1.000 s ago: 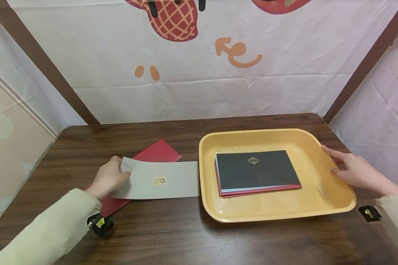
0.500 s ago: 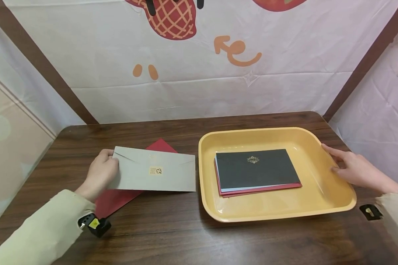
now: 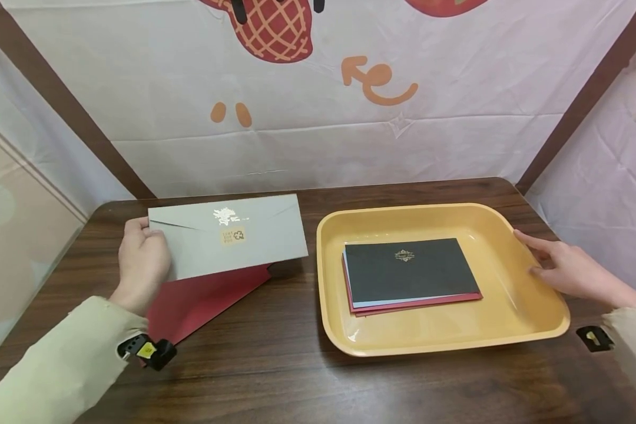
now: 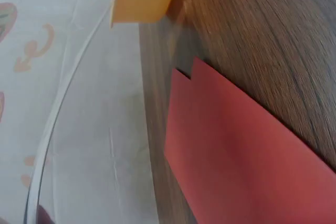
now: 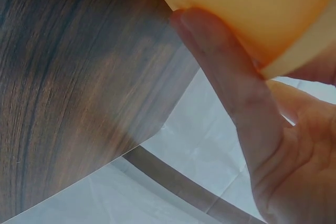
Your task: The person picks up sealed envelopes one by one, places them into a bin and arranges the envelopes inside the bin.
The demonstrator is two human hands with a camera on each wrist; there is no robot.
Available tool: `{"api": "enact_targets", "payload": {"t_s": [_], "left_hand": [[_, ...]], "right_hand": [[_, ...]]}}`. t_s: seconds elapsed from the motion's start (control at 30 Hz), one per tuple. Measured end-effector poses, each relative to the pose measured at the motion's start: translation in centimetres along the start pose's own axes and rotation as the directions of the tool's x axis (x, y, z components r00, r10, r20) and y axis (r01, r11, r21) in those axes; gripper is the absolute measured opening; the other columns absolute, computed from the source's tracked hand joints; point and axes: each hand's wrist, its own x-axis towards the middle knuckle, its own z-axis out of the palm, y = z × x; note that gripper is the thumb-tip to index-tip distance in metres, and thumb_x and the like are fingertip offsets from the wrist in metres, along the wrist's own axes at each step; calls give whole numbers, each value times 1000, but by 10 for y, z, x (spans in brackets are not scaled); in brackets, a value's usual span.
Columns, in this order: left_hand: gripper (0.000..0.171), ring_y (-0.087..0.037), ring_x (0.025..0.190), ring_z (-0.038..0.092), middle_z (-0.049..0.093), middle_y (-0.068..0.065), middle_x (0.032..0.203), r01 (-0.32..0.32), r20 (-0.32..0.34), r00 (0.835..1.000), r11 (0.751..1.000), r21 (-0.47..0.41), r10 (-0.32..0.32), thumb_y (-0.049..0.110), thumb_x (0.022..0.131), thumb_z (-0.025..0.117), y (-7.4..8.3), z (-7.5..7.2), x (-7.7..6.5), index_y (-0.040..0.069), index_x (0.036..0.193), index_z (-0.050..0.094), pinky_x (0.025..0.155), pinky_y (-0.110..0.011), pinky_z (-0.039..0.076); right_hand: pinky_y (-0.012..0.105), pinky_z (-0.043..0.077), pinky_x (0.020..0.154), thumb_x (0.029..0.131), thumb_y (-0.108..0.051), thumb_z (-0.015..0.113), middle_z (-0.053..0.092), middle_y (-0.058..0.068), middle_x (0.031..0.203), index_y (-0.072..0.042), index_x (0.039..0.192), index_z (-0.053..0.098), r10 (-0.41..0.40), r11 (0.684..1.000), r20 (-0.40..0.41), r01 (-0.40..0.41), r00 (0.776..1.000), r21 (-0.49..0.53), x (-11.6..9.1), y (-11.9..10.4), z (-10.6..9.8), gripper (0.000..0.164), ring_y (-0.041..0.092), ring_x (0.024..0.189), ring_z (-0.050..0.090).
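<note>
My left hand [image 3: 142,259] pinches the left end of a grey envelope [image 3: 267,232], which is raised and tilted above the table. A gold sticker and shiny print mark its face. Seen edge-on, the envelope [image 4: 51,121] is a thin pale strip in the left wrist view. Beneath it lie red envelopes [image 3: 201,306], partly covered; two offset corners show in the left wrist view. My right hand [image 3: 575,268] grips the right rim of a yellow tray [image 3: 516,300], the thumb on its inner side. The right wrist view shows a finger [image 5: 231,82] along the tray's outer wall.
Inside the tray rests a stack with a black envelope [image 3: 403,274] on top, and pale blue and red edges [image 3: 429,303] below it. The brown wooden table [image 3: 275,377] ends at a printed cloth backdrop [image 3: 318,153].
My left hand has lifted the grey envelope off the table beside the tray, moving it left and away from me and tilting it up. The right hand and the tray stay in place.
</note>
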Motion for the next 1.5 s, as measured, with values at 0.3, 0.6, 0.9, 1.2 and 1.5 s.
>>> {"api": "enact_targets", "payload": {"t_s": [0.3,0.6,0.9,1.2,1.5], "left_hand": [[43,-16,106,39,39,-15,127,29,114,994,973,-230,-3,12,99,22,15,22,-16,-7,137,27,87,-28,33],[40,-15,100,52,46,-22,131,42,399,914,964,-262,69,7,100,26,39,53,-44,-7,137,24,82,-27,44],[44,-24,102,60,51,-24,134,18,524,842,963,-269,131,-2,95,40,62,93,-56,-4,137,28,83,-29,50],[56,-29,108,61,54,-19,132,5,589,798,977,-215,126,-6,89,51,78,136,-65,5,140,28,91,-41,50],[61,-27,101,62,56,-20,130,18,636,756,966,-258,156,-10,87,52,85,167,-71,7,141,29,89,-42,51]], "right_hand": [[24,34,50,84,-4,63,65,6,83,9,143,32,-4,1000,28,4,1000,-4,2,1,-2,68,6,51,40],[24,39,51,82,-3,69,71,12,83,13,140,33,-32,999,38,32,999,15,5,2,-7,70,2,57,50],[23,41,53,81,-7,73,71,6,82,14,139,33,-32,999,63,30,997,28,6,2,-10,73,0,60,53],[23,38,55,82,-12,74,66,-1,81,14,140,32,-77,995,71,80,995,-52,6,4,-11,76,0,61,45],[23,44,51,85,-5,68,56,2,83,14,143,23,-76,997,173,78,982,-6,6,4,-14,76,2,58,52]]}}
